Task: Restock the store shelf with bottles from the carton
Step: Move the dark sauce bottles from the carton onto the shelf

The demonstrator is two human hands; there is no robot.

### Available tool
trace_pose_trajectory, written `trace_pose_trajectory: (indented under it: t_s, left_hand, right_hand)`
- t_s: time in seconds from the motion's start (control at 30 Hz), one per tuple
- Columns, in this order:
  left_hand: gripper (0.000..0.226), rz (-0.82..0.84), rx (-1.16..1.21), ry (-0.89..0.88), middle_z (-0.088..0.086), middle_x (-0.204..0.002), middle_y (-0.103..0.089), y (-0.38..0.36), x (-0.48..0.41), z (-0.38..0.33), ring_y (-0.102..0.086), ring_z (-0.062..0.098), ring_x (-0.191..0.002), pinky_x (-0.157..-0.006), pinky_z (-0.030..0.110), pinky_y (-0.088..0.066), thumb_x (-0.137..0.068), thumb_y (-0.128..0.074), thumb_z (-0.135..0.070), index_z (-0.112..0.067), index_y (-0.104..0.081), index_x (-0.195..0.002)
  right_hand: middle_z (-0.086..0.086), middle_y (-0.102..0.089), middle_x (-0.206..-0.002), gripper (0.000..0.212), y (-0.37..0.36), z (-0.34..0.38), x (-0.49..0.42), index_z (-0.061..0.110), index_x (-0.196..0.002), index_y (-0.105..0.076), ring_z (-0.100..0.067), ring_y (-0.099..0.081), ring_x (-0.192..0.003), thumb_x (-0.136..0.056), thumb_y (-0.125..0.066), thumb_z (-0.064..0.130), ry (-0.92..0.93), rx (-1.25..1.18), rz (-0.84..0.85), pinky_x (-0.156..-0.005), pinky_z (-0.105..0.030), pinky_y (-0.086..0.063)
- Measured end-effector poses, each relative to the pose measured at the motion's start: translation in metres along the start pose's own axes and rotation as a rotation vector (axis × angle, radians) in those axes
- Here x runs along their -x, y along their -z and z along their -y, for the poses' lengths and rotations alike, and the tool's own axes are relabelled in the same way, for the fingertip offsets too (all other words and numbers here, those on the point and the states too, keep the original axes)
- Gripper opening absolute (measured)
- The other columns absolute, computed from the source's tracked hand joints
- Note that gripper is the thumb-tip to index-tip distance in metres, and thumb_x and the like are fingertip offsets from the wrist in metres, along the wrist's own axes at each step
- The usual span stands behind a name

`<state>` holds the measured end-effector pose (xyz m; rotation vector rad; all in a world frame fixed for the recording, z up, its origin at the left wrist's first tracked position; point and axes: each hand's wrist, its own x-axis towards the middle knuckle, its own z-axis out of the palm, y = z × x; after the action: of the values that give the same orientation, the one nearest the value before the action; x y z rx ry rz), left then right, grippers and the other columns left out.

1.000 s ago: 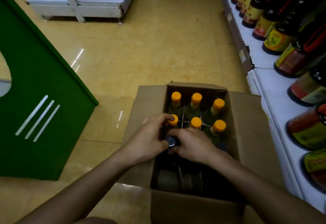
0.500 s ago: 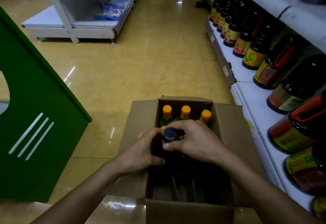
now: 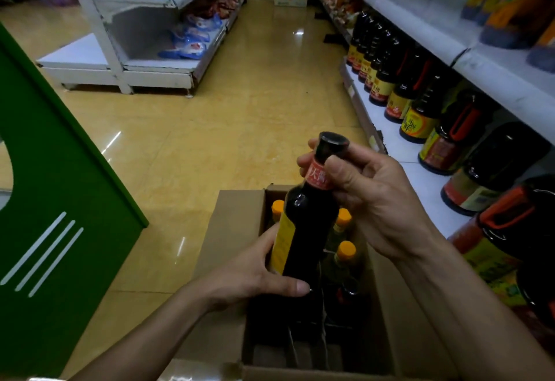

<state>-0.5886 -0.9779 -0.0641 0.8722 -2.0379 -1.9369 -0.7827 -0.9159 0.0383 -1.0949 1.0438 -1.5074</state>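
A dark bottle (image 3: 309, 224) with a black cap, a red neck band and a yellow label is lifted above the open carton (image 3: 228, 224). My right hand (image 3: 369, 194) grips its neck just under the cap. My left hand (image 3: 255, 269) holds its lower body, thumb across the front. Inside the carton stand several pale bottles with orange caps (image 3: 345, 250) and a dark-capped bottle (image 3: 350, 290) near the front. The white store shelf (image 3: 420, 176) on the right carries a row of dark sauce bottles (image 3: 420, 122).
A green panel (image 3: 54, 200) stands on the left. Across the yellow tiled aisle floor (image 3: 240, 110) is a white shelf unit (image 3: 144, 62) with blue packets. An upper shelf (image 3: 495, 59) runs above the sauce bottles on the right.
The dark bottle has come up out of the carton, held by both hands; a second ago only its cap was gripped inside the box. My view has tilted up toward the aisle.
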Motion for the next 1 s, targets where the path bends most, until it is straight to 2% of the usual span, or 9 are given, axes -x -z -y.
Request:
trace_pose_trajectory:
  t_s: [0.13,0.27,0.37,0.47,0.63,0.73,0.83,0.9,1.0]
  left_hand:
    - [0.065,0.074,0.052,0.007,-0.022,-0.117,-0.07,-0.011,0.003,-0.009,-0.066,0.0,-0.113,-0.091,0.021,-0.054,-0.084,-0.075,0.002,-0.035,-0.05,-0.131]
    - [0.054,0.043,0.085,-0.018,-0.026,-0.102,-0.073,-0.02,0.003,-0.01,-0.069,-0.005,-0.099,-0.083,0.016,-0.054,-0.084,-0.075,0.0,-0.035,-0.054,-0.12]
    - [0.054,-0.087,0.14,-0.072,-0.017,-0.106,-0.074,-0.03,0.0,-0.009,-0.071,0.001,-0.098,-0.081,0.018,-0.055,-0.076,-0.081,-0.016,-0.034,-0.057,-0.12]
    - [0.061,-0.253,0.186,-0.123,-0.007,-0.114,-0.074,-0.037,-0.007,-0.008,-0.072,0.012,-0.105,-0.083,0.023,-0.057,-0.076,-0.084,-0.015,-0.034,-0.055,-0.126]
    - [0.062,-0.375,0.251,-0.201,0.0,-0.12,-0.073,-0.043,-0.017,-0.015,-0.072,0.014,-0.11,-0.083,0.021,-0.058,-0.087,-0.074,0.003,-0.026,-0.049,-0.136]
    - [0.06,-0.427,0.188,-0.257,0.003,-0.129,-0.068,-0.047,-0.019,-0.015,-0.065,0.014,-0.122,-0.093,0.018,-0.054,-0.091,-0.065,0.011,-0.013,-0.044,-0.142]
    - [0.078,-0.382,0.168,-0.266,-0.002,-0.142,-0.06,-0.043,-0.015,-0.013,-0.06,0.01,-0.129,-0.104,0.027,-0.052,-0.088,-0.073,-0.009,-0.022,-0.032,-0.153]
    - [0.095,-0.341,0.158,-0.213,-0.008,-0.144,-0.057,-0.036,-0.012,-0.012,-0.058,0.007,-0.132,-0.108,0.035,-0.051,-0.08,-0.082,-0.026,-0.035,-0.025,-0.155]
    - [0.095,-0.176,0.263,-0.136,0.0,-0.139,-0.063,-0.03,-0.012,-0.017,-0.062,0.018,-0.129,-0.106,0.039,-0.053,-0.072,-0.086,-0.025,-0.028,-0.034,-0.152]
  right_hand:
    - [-0.005,-0.076,-0.104,0.034,-0.001,-0.001,0.001,0.013,-0.119,-0.069,-0.018,-0.069,-0.101,-0.088,-0.061,0.025,0.005,-0.156,0.042,-0.089,-0.028,-0.057]
    - [-0.004,-0.075,-0.109,0.041,-0.002,0.001,0.006,0.016,-0.124,-0.067,-0.018,-0.069,-0.104,-0.087,-0.061,0.033,0.054,-0.082,0.086,-0.091,-0.028,-0.057]
    - [0.003,-0.074,-0.123,0.04,-0.008,0.0,0.008,0.027,-0.126,-0.063,-0.014,-0.069,-0.115,-0.092,-0.053,0.044,0.081,0.133,0.028,-0.102,-0.032,-0.055]
    - [0.015,-0.07,-0.124,0.039,-0.014,-0.013,0.009,0.038,-0.129,-0.058,0.0,-0.064,-0.118,-0.093,-0.051,0.051,0.058,0.355,-0.046,-0.099,-0.026,-0.053]
    - [0.022,-0.051,-0.146,0.082,-0.016,-0.051,0.014,0.04,-0.155,-0.026,0.009,-0.049,-0.133,-0.085,-0.068,0.055,0.024,0.502,-0.145,-0.104,-0.016,-0.045]
    - [0.017,-0.062,-0.129,0.084,-0.017,-0.065,0.017,0.036,-0.149,-0.031,0.007,-0.063,-0.114,-0.082,-0.082,0.038,-0.015,0.554,-0.216,-0.089,-0.013,-0.054]
    - [0.016,-0.07,-0.108,0.076,-0.005,-0.061,0.016,0.034,-0.136,-0.039,0.001,-0.071,-0.1,-0.077,-0.087,0.035,-0.034,0.432,-0.246,-0.085,-0.027,-0.061]
    - [0.015,-0.071,-0.11,0.072,0.004,-0.054,0.018,0.036,-0.131,-0.045,-0.007,-0.072,-0.103,-0.071,-0.086,0.042,-0.009,0.354,-0.223,-0.087,-0.038,-0.062]
    - [-0.001,-0.073,-0.116,0.062,0.007,-0.05,0.018,0.033,-0.127,-0.057,-0.023,-0.072,-0.109,-0.07,-0.081,0.041,-0.006,0.156,-0.13,-0.09,-0.045,-0.061]
